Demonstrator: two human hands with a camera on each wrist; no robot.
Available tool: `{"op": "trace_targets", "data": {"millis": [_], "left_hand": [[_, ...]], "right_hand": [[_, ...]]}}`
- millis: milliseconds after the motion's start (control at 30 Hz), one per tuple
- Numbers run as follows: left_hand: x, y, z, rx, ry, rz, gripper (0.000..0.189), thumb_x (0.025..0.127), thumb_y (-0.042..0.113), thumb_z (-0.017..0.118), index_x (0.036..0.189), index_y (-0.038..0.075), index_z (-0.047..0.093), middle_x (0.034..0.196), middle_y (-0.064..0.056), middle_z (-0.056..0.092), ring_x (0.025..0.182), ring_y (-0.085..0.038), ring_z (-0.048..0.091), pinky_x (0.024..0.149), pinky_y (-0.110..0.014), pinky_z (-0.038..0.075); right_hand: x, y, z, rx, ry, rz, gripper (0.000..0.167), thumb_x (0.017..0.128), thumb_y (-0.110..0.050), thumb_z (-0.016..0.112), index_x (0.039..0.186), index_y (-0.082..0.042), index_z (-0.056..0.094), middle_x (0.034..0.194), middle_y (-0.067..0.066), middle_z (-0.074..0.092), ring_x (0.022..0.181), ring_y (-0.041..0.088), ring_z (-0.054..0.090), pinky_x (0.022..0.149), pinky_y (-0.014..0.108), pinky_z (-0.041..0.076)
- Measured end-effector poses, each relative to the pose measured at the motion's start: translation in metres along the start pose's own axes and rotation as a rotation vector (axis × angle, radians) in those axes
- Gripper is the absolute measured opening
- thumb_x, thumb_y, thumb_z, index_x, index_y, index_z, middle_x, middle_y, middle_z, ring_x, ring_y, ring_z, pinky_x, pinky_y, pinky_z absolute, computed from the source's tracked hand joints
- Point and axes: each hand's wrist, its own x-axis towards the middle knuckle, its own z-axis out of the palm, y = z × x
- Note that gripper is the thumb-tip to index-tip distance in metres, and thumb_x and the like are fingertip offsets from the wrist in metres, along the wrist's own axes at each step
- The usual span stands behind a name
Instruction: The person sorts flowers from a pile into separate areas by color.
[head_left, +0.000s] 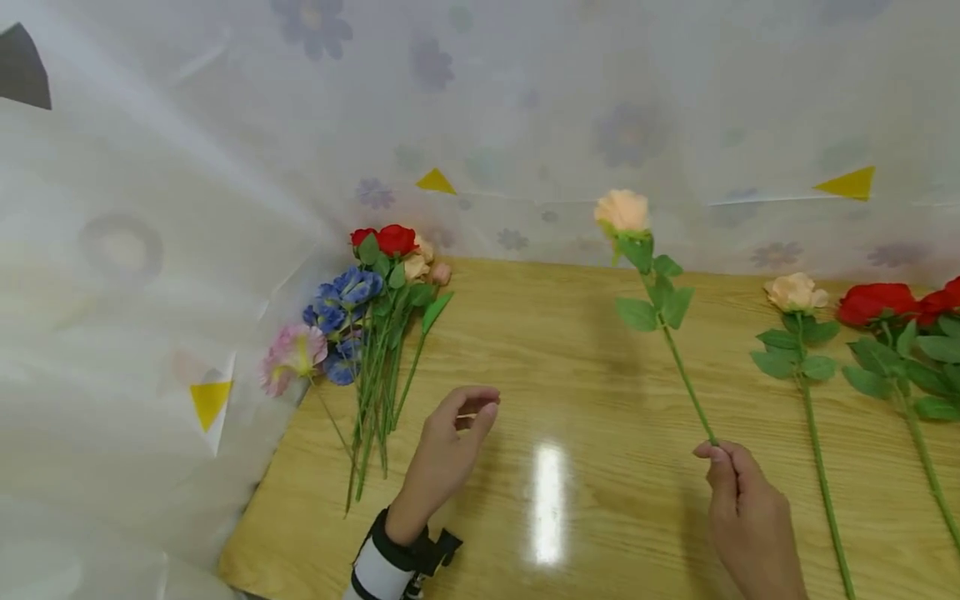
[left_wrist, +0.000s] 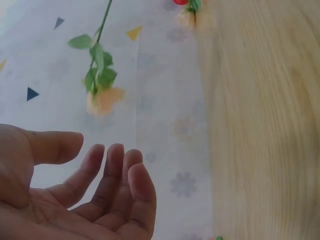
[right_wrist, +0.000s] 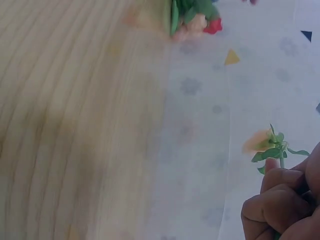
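A peach artificial rose [head_left: 624, 212] with a long green stem and leaves is held up above the table. My right hand [head_left: 750, 512] pinches its lower stem between thumb and fingers. In the right wrist view the curled fingers [right_wrist: 280, 200] wrap the stem, and the peach bloom [right_wrist: 259, 142] shows beyond them. My left hand [head_left: 453, 450] hovers over the table with loosely bent fingers and nothing in them. The left wrist view shows the same hand [left_wrist: 95, 185], its thumb apart from the fingers, and the rose [left_wrist: 104, 100] some way off.
At the table's left lies a bunch of red, peach, blue and pink flowers, including blue blooms [head_left: 352, 292] and a pink flower [head_left: 296, 354]. To the right lie another peach rose [head_left: 797, 293] and red roses [head_left: 876, 304]. A patterned sheet [head_left: 525, 108] hangs behind the wooden table [head_left: 570, 367].
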Motion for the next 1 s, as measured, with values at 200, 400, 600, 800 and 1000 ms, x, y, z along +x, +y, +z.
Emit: {"op": "trace_targets", "data": {"millis": [200, 400, 600, 800, 1000], "left_hand": [[0.003, -0.007, -0.017, 0.06, 0.115, -0.014, 0.027, 0.103, 0.029, 0.055, 0.127, 0.017, 0.061, 0.123, -0.002, 0.064, 0.111, -0.016, 0.06, 0.091, -0.034, 0.051], [0.008, -0.014, -0.035, 0.145, 0.226, -0.036, 0.027, 0.103, 0.024, 0.057, 0.126, 0.011, 0.062, 0.122, -0.005, 0.064, 0.109, -0.018, 0.061, 0.088, -0.035, 0.052], [0.004, -0.029, -0.066, 0.231, 0.368, -0.155, 0.033, 0.104, 0.025, 0.054, 0.131, 0.007, 0.058, 0.126, -0.012, 0.059, 0.108, -0.025, 0.06, 0.086, -0.039, 0.051], [-0.012, -0.048, -0.087, 0.346, 0.467, -0.315, 0.038, 0.102, 0.023, 0.055, 0.133, 0.001, 0.055, 0.133, -0.028, 0.046, 0.116, -0.042, 0.048, 0.09, -0.054, 0.045], [-0.019, -0.067, -0.102, 0.448, 0.494, -0.412, 0.043, 0.1, 0.023, 0.054, 0.133, -0.005, 0.05, 0.139, -0.04, 0.03, 0.128, -0.056, 0.026, 0.09, -0.064, 0.037]], "right_hand": [[0.013, 0.034, -0.03, -0.155, 0.07, 0.13, 0.049, 0.11, -0.032, 0.023, 0.122, 0.0, 0.058, 0.09, 0.021, 0.065, 0.052, 0.01, 0.045, 0.048, 0.028, 0.038], [0.021, 0.057, -0.051, -0.235, 0.126, 0.27, 0.053, 0.11, -0.029, 0.021, 0.125, 0.011, 0.052, 0.113, 0.039, 0.059, 0.062, 0.045, 0.06, 0.053, 0.047, 0.048], [0.023, 0.075, -0.062, -0.314, 0.129, 0.401, 0.056, 0.109, -0.03, 0.016, 0.126, 0.014, 0.047, 0.107, 0.042, 0.056, 0.049, 0.036, 0.052, 0.045, 0.04, 0.039], [0.028, 0.092, -0.066, -0.373, 0.01, 0.523, 0.055, 0.109, -0.028, 0.016, 0.13, 0.017, 0.04, 0.105, 0.042, 0.058, 0.066, 0.048, 0.059, 0.06, 0.051, 0.045], [0.032, 0.106, -0.065, -0.449, -0.171, 0.561, 0.039, 0.107, -0.013, 0.03, 0.124, 0.02, 0.043, 0.108, 0.039, 0.054, 0.094, 0.053, 0.055, 0.071, 0.054, 0.047]]}}
